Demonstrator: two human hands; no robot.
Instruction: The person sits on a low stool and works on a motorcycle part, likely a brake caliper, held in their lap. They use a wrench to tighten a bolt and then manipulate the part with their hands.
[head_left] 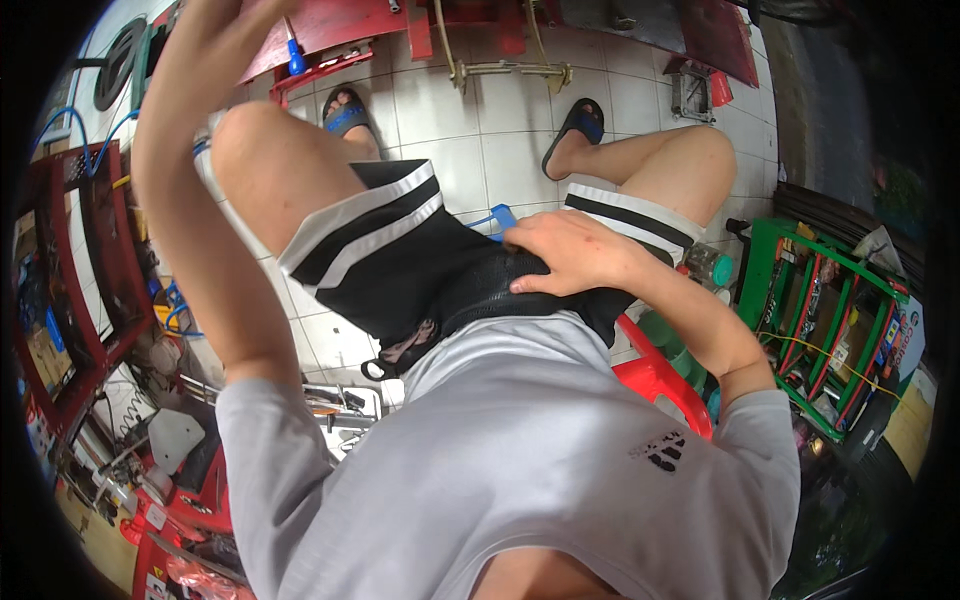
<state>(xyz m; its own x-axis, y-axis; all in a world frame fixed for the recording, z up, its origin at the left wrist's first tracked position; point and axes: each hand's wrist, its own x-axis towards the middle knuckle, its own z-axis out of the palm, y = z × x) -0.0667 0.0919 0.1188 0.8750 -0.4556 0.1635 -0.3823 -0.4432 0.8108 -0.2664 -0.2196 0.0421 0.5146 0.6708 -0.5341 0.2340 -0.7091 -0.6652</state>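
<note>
My left arm reaches up past my left knee to the top left. The left hand [225, 30] is blurred and partly cut off by the upper edge, so its fingers and anything in them cannot be made out. Just right of it, a screwdriver [294, 55] with a blue handle lies at the edge of a red metal bench [330, 28]. My right hand [575, 252] rests on the lap of my black shorts [410, 262], its thumb apart from the other fingers and nothing visible in it.
A metal frame [510, 70] stands between my feet at the bench. To the right are a green tool rack [775, 290], a jar [708, 264] and a red plastic stool [670, 385]. Red shelving [100, 265] with tools and cables fills the left side.
</note>
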